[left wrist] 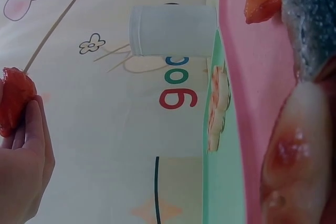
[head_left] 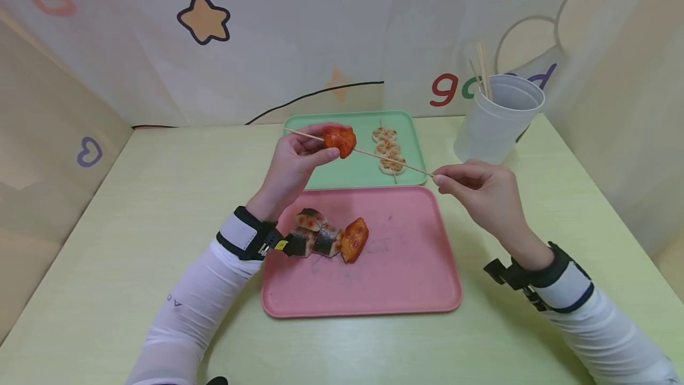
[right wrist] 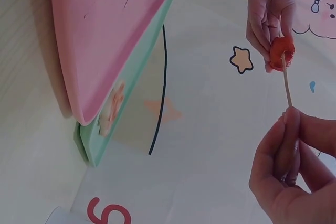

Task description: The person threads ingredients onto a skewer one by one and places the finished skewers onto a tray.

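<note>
My left hand (head_left: pixel 293 165) pinches a glossy red-orange piece of food (head_left: pixel 339 140), which has a thin wooden skewer (head_left: pixel 392 161) run through it. The skewer's far end pokes out past the left fingers. At its other end, the thumb and fingertips of my right hand (head_left: pixel 481 195) grip the stick. Both hands hold it raised over the trays, slanting down to the right in the head view. The right wrist view shows the red piece (right wrist: pixel 282 51) in the left fingers, with the stick (right wrist: pixel 287 87) running to the right fingertips.
Below, a pink tray (head_left: pixel 395 284) carries several dark-skinned fish-like pieces (head_left: pixel 327 240) and an orange glazed piece (head_left: pixel 355 240). Behind it, a green tray (head_left: pixel 342 174) holds a skewer of round toasted slices (head_left: pixel 388 148). A white cup (head_left: pixel 486 129) with wooden sticks (head_left: pixel 484 70) stands back right.
</note>
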`<state>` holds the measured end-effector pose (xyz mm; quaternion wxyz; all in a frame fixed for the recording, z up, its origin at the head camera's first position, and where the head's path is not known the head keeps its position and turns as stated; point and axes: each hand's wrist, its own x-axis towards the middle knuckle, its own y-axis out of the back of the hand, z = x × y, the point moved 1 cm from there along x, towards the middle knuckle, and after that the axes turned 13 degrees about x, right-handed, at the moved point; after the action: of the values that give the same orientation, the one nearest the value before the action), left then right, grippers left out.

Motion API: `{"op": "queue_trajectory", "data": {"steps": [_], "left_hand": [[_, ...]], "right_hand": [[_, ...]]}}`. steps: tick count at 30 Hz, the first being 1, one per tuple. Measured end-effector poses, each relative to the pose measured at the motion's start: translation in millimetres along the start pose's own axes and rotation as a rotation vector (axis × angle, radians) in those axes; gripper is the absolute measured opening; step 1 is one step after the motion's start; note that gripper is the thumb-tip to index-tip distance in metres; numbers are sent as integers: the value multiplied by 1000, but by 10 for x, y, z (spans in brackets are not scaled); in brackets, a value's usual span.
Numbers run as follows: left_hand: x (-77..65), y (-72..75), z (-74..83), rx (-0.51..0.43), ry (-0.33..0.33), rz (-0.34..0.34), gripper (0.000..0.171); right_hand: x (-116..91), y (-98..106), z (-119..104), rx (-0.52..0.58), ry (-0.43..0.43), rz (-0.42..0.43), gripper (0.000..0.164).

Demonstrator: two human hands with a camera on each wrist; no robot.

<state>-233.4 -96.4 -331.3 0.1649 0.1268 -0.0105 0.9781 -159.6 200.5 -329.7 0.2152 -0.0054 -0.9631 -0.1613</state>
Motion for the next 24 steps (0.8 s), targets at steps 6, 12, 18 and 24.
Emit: {"op": "queue_trajectory", "data": {"steps": [6, 12, 18, 24], "left_hand": [[3, -29, -30, 1, 27, -10, 36], [0, -55, -27, -31, 36, -21, 35], [-1, -63, -34, -9, 49, -25, 36], [-9, -77, -50, 30, 72, -26, 37]], "right_hand": [[-1, -33, -6, 44, -26, -38, 17], [2, -65, -20, 18, -19, -61, 16], [8, -83, -11, -40, 10, -93, 14], [0, -99, 5, -45, 30, -91, 13]]}}
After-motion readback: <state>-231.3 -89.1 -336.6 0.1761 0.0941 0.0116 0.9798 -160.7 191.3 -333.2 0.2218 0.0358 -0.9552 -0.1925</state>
